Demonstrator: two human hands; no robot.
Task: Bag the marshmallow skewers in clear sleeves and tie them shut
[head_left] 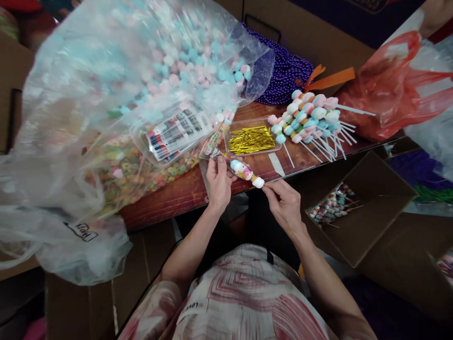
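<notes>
A skewer of pastel marshmallows (244,171) stretches between my two hands, just above the table's front edge. Its left part lies inside a clear printed bag (213,152), which my left hand (218,183) pinches between thumb and fingers. At the other end, my right hand (284,202) closes its fingertips beside the last white marshmallow; the stick is mostly hidden there. Gold twist ties (252,140) fill a shallow clear tray right behind the skewer. More marshmallow skewers (311,118) are piled to the right with their white sticks pointing outward.
A big clear sack of marshmallows (184,61) covers the left of the wooden table (170,193). A plastic tub of printed bags (179,132) leans there. Purple beads (288,71) and a red plastic bag (385,94) stand behind. Lower right, a cardboard box (371,208) holds wrapped skewers.
</notes>
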